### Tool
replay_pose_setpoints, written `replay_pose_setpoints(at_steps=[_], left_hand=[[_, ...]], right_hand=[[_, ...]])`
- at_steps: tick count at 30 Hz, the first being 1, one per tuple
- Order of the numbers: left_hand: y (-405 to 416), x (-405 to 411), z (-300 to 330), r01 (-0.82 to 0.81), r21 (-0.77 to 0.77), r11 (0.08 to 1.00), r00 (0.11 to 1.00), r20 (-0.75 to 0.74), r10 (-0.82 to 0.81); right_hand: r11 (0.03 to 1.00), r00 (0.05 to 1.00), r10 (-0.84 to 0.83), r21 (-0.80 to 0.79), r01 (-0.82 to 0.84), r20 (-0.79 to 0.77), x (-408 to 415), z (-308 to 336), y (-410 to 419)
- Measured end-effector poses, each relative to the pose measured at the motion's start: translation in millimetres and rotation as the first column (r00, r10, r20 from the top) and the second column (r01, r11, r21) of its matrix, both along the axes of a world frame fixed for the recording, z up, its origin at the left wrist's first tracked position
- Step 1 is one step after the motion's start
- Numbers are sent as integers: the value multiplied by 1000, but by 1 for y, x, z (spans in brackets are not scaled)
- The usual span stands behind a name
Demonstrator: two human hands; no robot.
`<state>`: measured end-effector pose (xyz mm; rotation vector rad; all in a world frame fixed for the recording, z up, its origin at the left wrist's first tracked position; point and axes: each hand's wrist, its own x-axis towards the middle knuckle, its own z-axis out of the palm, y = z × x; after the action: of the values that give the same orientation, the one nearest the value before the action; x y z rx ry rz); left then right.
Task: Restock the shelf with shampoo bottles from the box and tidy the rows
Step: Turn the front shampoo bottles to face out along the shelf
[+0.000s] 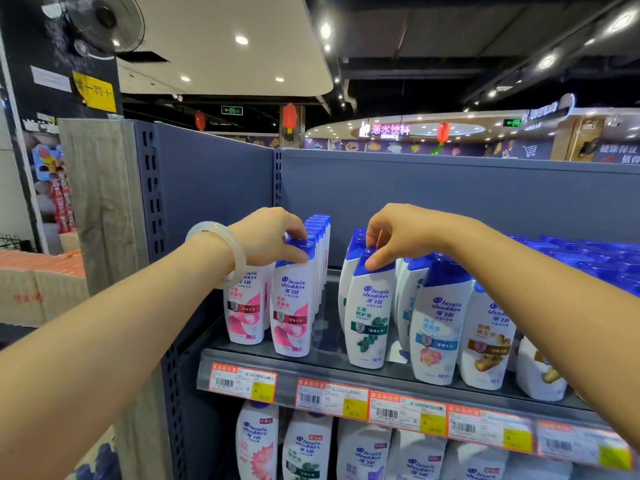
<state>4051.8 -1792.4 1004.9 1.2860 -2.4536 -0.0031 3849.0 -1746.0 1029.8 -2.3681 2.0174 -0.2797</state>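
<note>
- Your left hand (273, 237) is the nearer grip to the pink-label bottle (292, 303): its fingers and thumb pinch the blue cap from above, and the bottle stands upright at the front of its row, its long axis vertical.
- Your right hand (398, 233) pinches the cap of the green-label bottle (369, 313), which leans a little to the left; the body hangs straight below your fingers.
- Between the two bottles lies a bare strip of shelf (329, 341), so I judge the coming move as a slide along the row line, each bottle guided from its cap.
- Behind the pink one, a file of blue caps (320, 225) runs back to the grey back panel (450, 195).
- The box is not in view; price tags (330, 398) line the shelf edge.
</note>
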Motion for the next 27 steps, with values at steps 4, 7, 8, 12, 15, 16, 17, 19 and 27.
replay_pose_setpoints(at_steps=[4,7,8,12,15,16,17,19,27], left_hand=[[-1,0,-1,6,-6,1000,1000,-6,-6],[-2,2,-1,8,-10,1000,1000,-13,-9],[-3,2,-2,7,-8,1000,1000,-15,-7],[-5,6,0,-22,-68,997,996,-84,16],[-7,15,8,-107,-208,972,979,-193,66],[-9,19,10,-156,-249,956,973,-205,105],[-12,23,12,-203,-267,942,967,-208,149],[-15,31,12,-282,-232,931,952,-190,241],[-16,38,-5,-400,-1,916,916,-33,400]], right_hand=[[1000,1000,-4,1,4,-2,1,0,-1],[1000,1000,-8,7,8,1,1,0,0],[1000,1000,-8,8,8,4,1,0,0],[1000,1000,-7,16,7,14,0,1,4],[1000,1000,-12,14,12,2,1,1,4],[1000,1000,-13,13,14,-4,2,1,3],[1000,1000,-15,13,15,-6,2,1,3],[1000,1000,-21,14,21,-3,2,1,3],[999,999,-43,18,43,-8,1,2,1]])
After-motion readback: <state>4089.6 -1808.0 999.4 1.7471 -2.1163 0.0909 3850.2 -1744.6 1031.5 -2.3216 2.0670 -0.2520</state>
